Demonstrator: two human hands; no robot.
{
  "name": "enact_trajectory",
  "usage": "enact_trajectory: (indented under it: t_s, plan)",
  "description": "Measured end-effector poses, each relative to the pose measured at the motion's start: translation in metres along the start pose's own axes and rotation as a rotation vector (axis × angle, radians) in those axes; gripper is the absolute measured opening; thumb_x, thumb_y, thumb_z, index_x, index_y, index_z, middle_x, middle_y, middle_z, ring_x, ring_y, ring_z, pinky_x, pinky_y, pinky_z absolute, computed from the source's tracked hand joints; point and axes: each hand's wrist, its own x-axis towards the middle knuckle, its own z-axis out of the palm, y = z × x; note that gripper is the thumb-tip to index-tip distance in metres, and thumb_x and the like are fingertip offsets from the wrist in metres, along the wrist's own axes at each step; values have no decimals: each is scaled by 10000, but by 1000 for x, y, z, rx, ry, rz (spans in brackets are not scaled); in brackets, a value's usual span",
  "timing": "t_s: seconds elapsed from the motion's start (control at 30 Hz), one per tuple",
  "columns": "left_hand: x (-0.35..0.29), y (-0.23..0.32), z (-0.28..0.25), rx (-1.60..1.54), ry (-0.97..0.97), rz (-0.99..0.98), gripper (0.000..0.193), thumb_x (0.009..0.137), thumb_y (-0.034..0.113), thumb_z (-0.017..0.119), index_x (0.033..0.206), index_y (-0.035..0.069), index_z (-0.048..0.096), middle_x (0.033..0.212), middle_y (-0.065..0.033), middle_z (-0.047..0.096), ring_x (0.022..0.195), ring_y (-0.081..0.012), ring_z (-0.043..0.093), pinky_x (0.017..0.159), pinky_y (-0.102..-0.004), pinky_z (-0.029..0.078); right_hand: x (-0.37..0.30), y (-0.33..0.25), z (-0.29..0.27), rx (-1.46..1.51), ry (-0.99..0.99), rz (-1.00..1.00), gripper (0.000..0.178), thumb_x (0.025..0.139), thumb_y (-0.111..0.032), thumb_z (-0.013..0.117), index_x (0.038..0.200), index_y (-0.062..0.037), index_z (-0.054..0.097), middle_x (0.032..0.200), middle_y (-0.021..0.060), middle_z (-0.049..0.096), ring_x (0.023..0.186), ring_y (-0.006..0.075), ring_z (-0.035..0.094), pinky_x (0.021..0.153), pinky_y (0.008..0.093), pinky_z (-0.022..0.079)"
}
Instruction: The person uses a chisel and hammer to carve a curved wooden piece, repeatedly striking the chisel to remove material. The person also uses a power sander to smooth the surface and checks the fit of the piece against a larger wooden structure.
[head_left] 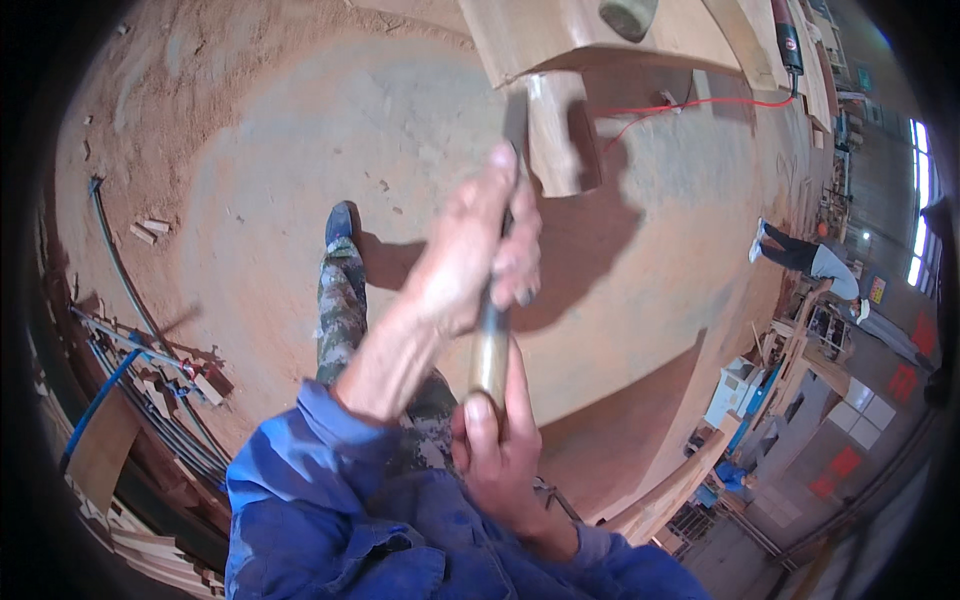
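Note:
A long chisel (490,345) with a wooden handle and a dark, flat blade points up toward a pale wooden workpiece (620,45). Its blade end meets or overlaps the edge beside a short projecting wooden block (562,135); whether it touches is blurred. My left hand (478,245) is closed around the blade and its neck. Lower down, my right hand (495,440) grips the butt of the handle, thumb along the top.
A rounded wooden end (628,15) rests on the workpiece. A dark power tool (788,40) with a red cord (715,101) lies to the right. At left are metal bars (130,335) and scraps (147,230). Another person (815,262) stands far right near stacked timber.

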Motion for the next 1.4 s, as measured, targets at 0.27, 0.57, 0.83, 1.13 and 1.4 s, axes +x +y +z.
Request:
enact_trajectory:
  t_s: [0.27,0.57,0.83,1.13,1.4]
  plan:
    - [-5,-5,13,54,63,9,465,1051,491,302,791,114,382,457,42,321,288,-89,318,348,-259,363,-8,-18,-12,45,-22,62,585,1029,-172,406,1543,-44,157,729,20,492,531,46,404,467,180,358]
    - [-3,-6,17,87,96,54,469,1053,478,311,780,106,396,476,34,348,299,-87,323,347,-249,370,-8,-21,-20,99,-46,82,578,1035,-192,409,1547,-68,171,717,11,477,516,36,387,457,175,353]
    - [4,8,23,134,208,44,456,1049,491,298,812,114,394,483,40,346,307,-85,304,356,-253,381,4,-22,-28,25,-85,44,575,1031,-197,408,1547,-74,186,720,9,483,514,30,393,457,172,361]
    - [-3,-10,38,104,178,108,455,1059,442,320,821,72,436,471,9,375,299,-107,372,360,-264,419,-10,-51,-52,239,-153,251,587,1037,-261,408,1546,-78,182,721,31,492,507,44,398,461,178,359]
    - [-1,-8,46,181,226,135,464,1053,456,337,828,66,448,478,19,382,311,-111,392,377,-263,433,-4,-57,-61,239,-173,254,605,1033,-308,440,1538,-70,205,699,37,500,465,56,417,430,192,363]
